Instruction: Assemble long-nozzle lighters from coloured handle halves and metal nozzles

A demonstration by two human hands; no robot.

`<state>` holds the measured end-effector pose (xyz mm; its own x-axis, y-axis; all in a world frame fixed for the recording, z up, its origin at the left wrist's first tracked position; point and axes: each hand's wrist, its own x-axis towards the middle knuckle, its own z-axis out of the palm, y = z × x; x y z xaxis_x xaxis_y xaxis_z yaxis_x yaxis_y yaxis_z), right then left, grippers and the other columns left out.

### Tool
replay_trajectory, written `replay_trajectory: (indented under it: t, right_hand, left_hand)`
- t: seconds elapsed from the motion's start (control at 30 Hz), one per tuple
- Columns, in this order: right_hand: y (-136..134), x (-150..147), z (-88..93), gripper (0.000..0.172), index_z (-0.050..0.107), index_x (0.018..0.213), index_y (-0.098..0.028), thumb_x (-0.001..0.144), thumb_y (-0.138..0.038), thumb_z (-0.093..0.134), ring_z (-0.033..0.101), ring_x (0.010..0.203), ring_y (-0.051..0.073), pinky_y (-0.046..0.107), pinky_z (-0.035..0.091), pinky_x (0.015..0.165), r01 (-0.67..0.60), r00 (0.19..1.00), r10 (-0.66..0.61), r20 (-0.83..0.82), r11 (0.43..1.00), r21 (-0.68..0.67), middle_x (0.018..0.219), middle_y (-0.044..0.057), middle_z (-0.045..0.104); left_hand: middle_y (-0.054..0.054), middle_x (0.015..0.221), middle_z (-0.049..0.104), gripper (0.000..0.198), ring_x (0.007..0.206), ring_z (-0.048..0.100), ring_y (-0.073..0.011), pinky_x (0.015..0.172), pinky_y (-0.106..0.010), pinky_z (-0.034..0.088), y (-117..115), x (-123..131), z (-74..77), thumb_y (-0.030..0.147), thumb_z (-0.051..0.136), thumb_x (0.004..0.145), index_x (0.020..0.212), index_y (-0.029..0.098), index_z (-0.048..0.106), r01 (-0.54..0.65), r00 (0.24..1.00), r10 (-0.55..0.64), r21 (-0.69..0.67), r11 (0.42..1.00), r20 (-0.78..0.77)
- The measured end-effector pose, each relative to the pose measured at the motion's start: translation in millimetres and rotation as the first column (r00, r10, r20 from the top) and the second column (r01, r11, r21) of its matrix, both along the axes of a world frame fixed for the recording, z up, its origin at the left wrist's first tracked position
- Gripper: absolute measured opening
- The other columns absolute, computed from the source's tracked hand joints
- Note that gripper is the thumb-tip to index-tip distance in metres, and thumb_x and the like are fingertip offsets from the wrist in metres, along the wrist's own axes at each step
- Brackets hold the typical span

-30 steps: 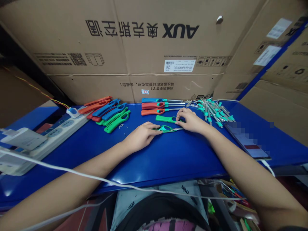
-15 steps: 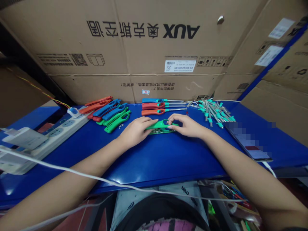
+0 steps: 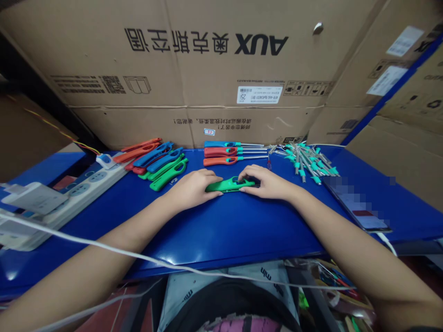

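Observation:
A green lighter casing (image 3: 226, 185) lies lengthwise between my hands at the middle of the blue table. My left hand (image 3: 196, 188) grips its left end, thumb along the near side. At the right end, by the trigger hole, my right hand (image 3: 265, 182) pinches the casing between thumb and fingers. Its two halves now sit together, with a thin seam along the near edge. Just behind it lie assembled long-nosed lighters: a blue one (image 3: 221, 144), a red one (image 3: 219, 152) and an orange one (image 3: 218, 161), metal tubes pointing right.
Casings in orange, blue and green (image 3: 168, 175) are heaped at the left. Metal tubes with teal triggers (image 3: 309, 161) pile up at the right. A phone (image 3: 360, 207) lies beyond my right forearm. Left stand a power strip (image 3: 86, 184) and a white cable (image 3: 138, 255) crossing in front.
The upper green casing half has come down onto the lower one, closing the gap where the inner parts showed. Both hands stay at its ends.

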<state>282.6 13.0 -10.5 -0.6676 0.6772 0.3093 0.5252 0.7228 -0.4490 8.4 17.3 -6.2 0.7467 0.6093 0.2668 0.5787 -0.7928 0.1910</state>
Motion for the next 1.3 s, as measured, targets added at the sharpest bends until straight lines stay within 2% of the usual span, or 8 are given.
replay_trajectory:
  t: [0.27,0.7,1.0,1.13,1.3]
  right_hand:
    - [2,7,0.6,0.014,0.066,0.094,-0.02,0.089,-0.033,0.065,0.057,0.095,0.022,0.039,0.049,0.088,-0.008,0.998,0.007,0.055,1.0,0.018,0.101,0.008,0.062]
    - [2,7,0.4,0.014,0.066,0.093,-0.018,0.09,-0.032,0.065,0.056,0.096,0.022,0.037,0.048,0.087,-0.022,0.999,0.022,0.045,1.0,0.003,0.101,0.008,0.061]
    - [2,5,-0.9,0.019,0.063,0.103,-0.019,0.088,-0.03,0.067,0.057,0.095,0.022,0.036,0.048,0.087,-0.002,0.999,0.002,0.033,1.0,-0.023,0.1,0.007,0.064]
    - [2,5,-1.6,0.019,0.063,0.103,-0.019,0.087,-0.028,0.067,0.058,0.093,0.021,0.036,0.049,0.085,0.004,0.998,-0.003,0.064,1.0,-0.022,0.099,0.007,0.065]
    - [3,6,-2.1,0.024,0.064,0.108,-0.02,0.085,-0.021,0.063,0.061,0.095,0.022,0.037,0.05,0.086,0.011,0.997,-0.01,0.08,1.0,-0.004,0.103,0.008,0.067]
  left_hand:
    - [-0.008,0.103,0.07,0.03,0.096,0.067,-0.0223,0.086,-0.033,0.054,-1,0,0.0,0.036,0.063,0.091,0.115,0.019,0.071,-0.006,0.999,0.007,-0.042,0.999,0.038]
    - [-0.008,0.105,0.071,0.029,0.096,0.067,-0.0231,0.086,-0.034,0.053,-4,2,6.0,0.033,0.061,0.092,0.115,0.017,0.072,-0.006,1.0,0.006,-0.056,0.998,0.005]
    - [-0.006,0.102,0.07,0.027,0.093,0.067,-0.0214,0.08,-0.031,0.053,-5,3,5.2,0.032,0.065,0.091,0.112,0.019,0.073,-0.061,0.998,0.059,-0.079,0.995,-0.019]
    - [-0.007,0.105,0.069,0.027,0.095,0.067,-0.0216,0.081,-0.03,0.052,-9,6,4.6,0.034,0.06,0.094,0.113,0.019,0.072,-0.074,0.993,0.072,-0.014,0.997,-0.096]
    - [-0.009,0.102,0.068,0.028,0.095,0.065,-0.0247,0.077,-0.032,0.051,-16,12,6.2,0.027,0.058,0.091,0.115,0.016,0.07,-0.098,0.961,0.121,0.103,0.99,-0.247]
